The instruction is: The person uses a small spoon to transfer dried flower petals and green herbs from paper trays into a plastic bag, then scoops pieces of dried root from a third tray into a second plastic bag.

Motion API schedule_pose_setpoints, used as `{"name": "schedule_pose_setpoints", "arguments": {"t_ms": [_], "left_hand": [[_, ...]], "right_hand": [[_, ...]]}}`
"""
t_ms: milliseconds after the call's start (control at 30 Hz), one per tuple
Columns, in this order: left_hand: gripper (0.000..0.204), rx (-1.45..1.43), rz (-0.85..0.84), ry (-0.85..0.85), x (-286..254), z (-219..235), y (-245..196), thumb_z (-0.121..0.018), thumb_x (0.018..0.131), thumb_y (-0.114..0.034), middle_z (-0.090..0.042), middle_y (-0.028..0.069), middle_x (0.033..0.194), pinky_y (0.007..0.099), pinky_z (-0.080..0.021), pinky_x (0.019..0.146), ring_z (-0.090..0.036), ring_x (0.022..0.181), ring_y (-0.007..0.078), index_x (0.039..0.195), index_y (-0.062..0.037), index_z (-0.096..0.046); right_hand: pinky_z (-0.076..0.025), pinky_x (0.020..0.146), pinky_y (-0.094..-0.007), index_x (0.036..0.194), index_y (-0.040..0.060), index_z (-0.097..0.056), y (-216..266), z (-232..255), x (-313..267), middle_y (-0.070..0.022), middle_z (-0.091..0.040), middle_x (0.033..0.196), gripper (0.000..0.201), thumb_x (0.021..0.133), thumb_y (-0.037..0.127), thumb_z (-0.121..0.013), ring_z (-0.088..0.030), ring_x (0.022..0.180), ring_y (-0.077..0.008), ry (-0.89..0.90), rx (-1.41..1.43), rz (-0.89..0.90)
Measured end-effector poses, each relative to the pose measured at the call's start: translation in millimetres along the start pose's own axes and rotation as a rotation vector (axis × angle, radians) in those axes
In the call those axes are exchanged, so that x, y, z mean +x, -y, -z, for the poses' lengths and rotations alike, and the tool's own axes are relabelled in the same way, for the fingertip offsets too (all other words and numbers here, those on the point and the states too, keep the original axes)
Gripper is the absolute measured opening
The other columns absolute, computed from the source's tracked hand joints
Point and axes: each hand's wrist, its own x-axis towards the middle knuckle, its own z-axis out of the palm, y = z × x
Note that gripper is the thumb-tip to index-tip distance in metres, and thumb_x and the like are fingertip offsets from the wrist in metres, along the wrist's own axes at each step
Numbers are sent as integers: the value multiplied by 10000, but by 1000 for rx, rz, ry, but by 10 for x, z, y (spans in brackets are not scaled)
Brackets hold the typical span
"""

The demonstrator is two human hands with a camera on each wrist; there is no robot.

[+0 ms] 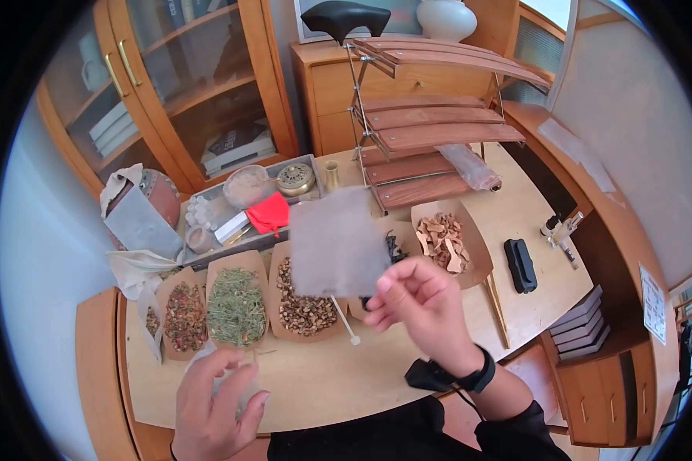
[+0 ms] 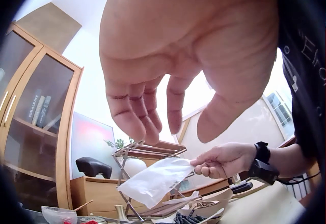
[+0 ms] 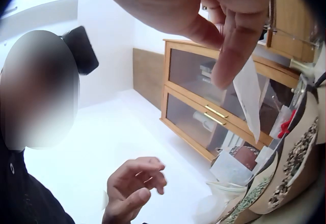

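My right hand (image 1: 430, 307) pinches the lower right corner of a thin, whitish, see-through pouch (image 1: 334, 242) between thumb and fingers. Held up above the table, the pouch partly covers the paper trays behind it. In the left wrist view the same pouch hangs out sideways from the right hand. My left hand (image 1: 219, 403) hovers over the front left of the table, fingers loosely bent, nothing in its grasp. Behind its fingers shows something pale and see-through. Nearest to it are the paper tray of green dried herb (image 1: 237, 307) and the tray of reddish dried buds (image 1: 183, 315).
More paper trays hold brown chopped pieces (image 1: 307, 311) and wood-like chips (image 1: 442, 240). A thin white stick (image 1: 346, 321) lies in front. Behind stand a grey tray (image 1: 246, 244) with a red pouch (image 1: 269, 213) and a slatted rack (image 1: 438, 138). A black case (image 1: 520, 265) lies right.
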Motion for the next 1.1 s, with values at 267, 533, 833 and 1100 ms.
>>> {"name": "schedule_pose_setpoints", "arguments": {"t_ms": [267,533,833,1100], "left_hand": [[1100,45,183,-83,233,-133,-63,-853,619,-300,-291,323,1410,506,-363,1015,-384,1265,460,1443,42,-211],[1382,20,243,-105,14,-244,118,-899,515,-359,-227,336,1444,596,-193,1089,-221,1363,485,1455,88,10],[1339,-123,265,-167,-293,-385,157,-907,483,-234,-407,276,1324,564,-240,1086,-364,1293,454,1457,87,-45],[1357,-207,138,-250,-383,-451,237,-925,508,-284,-463,258,1250,576,-271,1076,-425,1246,456,1465,69,-29]], "right_hand": [[-497,556,-254,964,-19,-588,31,-447,-306,-77,-630,752,78,908,33,-604,-628,636,-134,375,-455,288],[-469,530,-300,991,-5,-606,7,-637,-377,-95,-629,734,123,874,24,-632,-607,595,-196,486,-479,337],[-531,565,-319,952,0,-592,145,-610,-406,-128,-640,742,139,886,112,-641,-655,619,-237,476,-520,153],[-514,526,-296,844,-24,-594,-129,-259,-156,-146,-630,724,124,829,60,-684,-647,591,-225,63,-972,215]]}}
